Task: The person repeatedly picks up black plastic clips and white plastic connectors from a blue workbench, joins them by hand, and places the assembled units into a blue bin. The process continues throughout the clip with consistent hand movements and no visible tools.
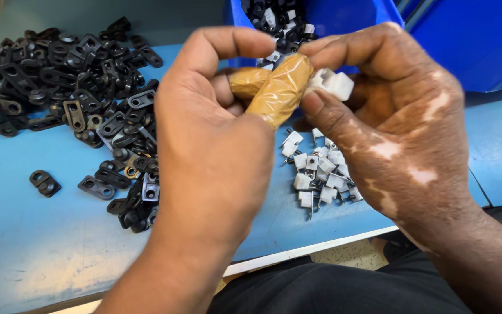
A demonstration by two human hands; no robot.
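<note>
White clip (333, 83) sits at 12 o'clock, pinched by right hand (390, 122) fingertips; left hand (216, 139), with taped thumb (279, 88), presses on it. Looks light, rigid plastic, small and fiddly; hold by its flat sides. White clip pile (319, 171) at 6 o'clock, black clips (65, 87) at 9, blue bin (344, 17) behind.

Matt white plastic clip (337, 84); black plastic clips (71, 87), slight sheen; tan tape (280, 90).

A workshop: heaped black clips (76, 93) on a blue workbench (30, 232).
</note>
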